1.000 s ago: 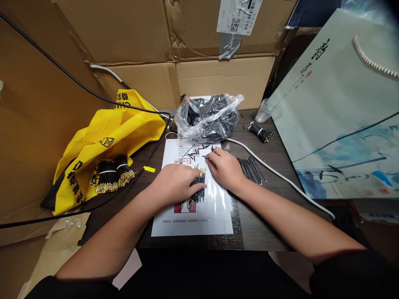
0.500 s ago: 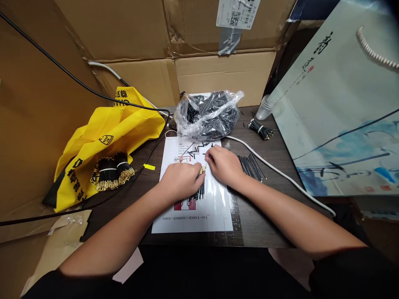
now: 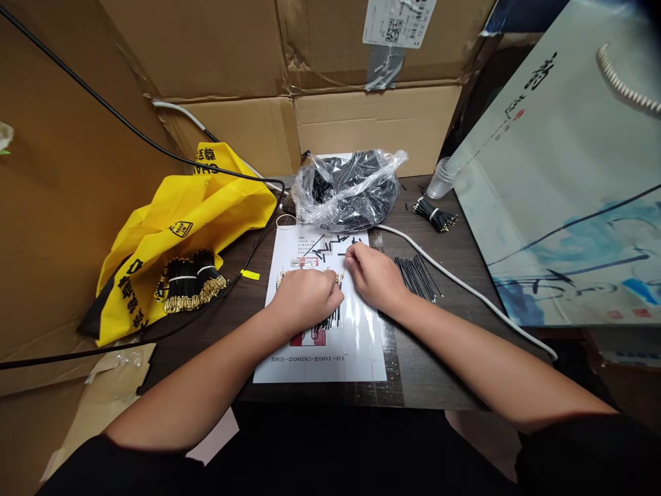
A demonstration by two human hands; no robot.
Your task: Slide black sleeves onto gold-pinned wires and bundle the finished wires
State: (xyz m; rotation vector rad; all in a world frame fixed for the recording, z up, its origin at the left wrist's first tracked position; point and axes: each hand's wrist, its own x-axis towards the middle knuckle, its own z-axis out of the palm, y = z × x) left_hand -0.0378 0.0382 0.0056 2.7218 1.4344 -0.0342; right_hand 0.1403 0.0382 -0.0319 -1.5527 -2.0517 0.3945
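Note:
My left hand [image 3: 304, 297] is closed and rests over a row of black wires [image 3: 330, 318] with gold tips, laid on a printed paper sheet [image 3: 361, 355]. Its curled fingers and thumb hide whatever is between them. To the right, my right hand [image 3: 376, 274] has its fingertips pinched together above the sheet's right side; anything in the pinch is hidden. Short black tube pieces [image 3: 335, 246] lie scattered on the sheet just beyond my hands. Beside my right wrist is a loose group of black wires [image 3: 416, 277] on the dark table.
A clear plastic bag [image 3: 348, 189] full of black pieces sits behind the sheet. Tied wire bundles lie on a yellow bag [image 3: 189, 200] at left, and another bundle [image 3: 435, 214] at right. A white cable [image 3: 465, 293], a plastic cup [image 3: 441, 179], a paper bag [image 3: 568, 172] and cardboard [image 3: 376, 120] surround them.
My left thumb and fingers have curled in closer over the wires, with the thumb shifting slightly. My right hand stays pinched in nearly the same place. The whole view has shifted slightly.

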